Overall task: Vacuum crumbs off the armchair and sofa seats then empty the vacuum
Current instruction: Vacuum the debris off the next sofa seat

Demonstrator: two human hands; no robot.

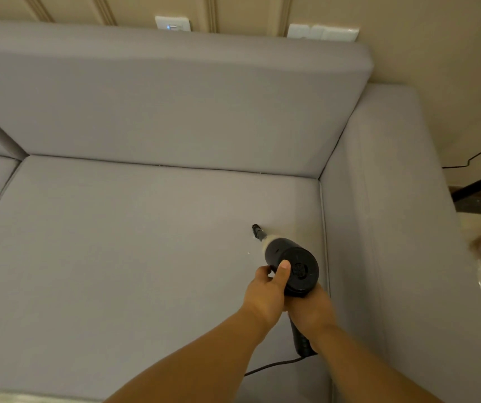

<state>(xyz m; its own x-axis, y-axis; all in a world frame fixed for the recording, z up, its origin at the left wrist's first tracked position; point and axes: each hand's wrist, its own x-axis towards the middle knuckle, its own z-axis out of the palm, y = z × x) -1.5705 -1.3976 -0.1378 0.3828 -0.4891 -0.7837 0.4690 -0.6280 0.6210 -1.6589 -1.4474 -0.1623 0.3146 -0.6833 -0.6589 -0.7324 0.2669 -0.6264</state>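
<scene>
Vacuum: your small black handheld vacuum (290, 264) points its narrow nozzle down at the grey fabric sofa seat cushion (117, 242), near the right armrest.
Left hand (265, 292): fingers curled round the vacuum body, thumb on its rear cap.
Right hand (310, 311): wrapped round the handle, which it mostly hides; fingers out of sight underneath.
Crumbs: pale specks (248, 253) beside the nozzle, barely discernible.
Cord: dark cable (271, 366) partly hidden behind your forearm.

- A home living room: a grey upholstered sofa (175, 228) stands against a cream panelled wall (408, 13).
- White wall switch plates (322, 32) sit just behind the sofa's back cushion.
</scene>
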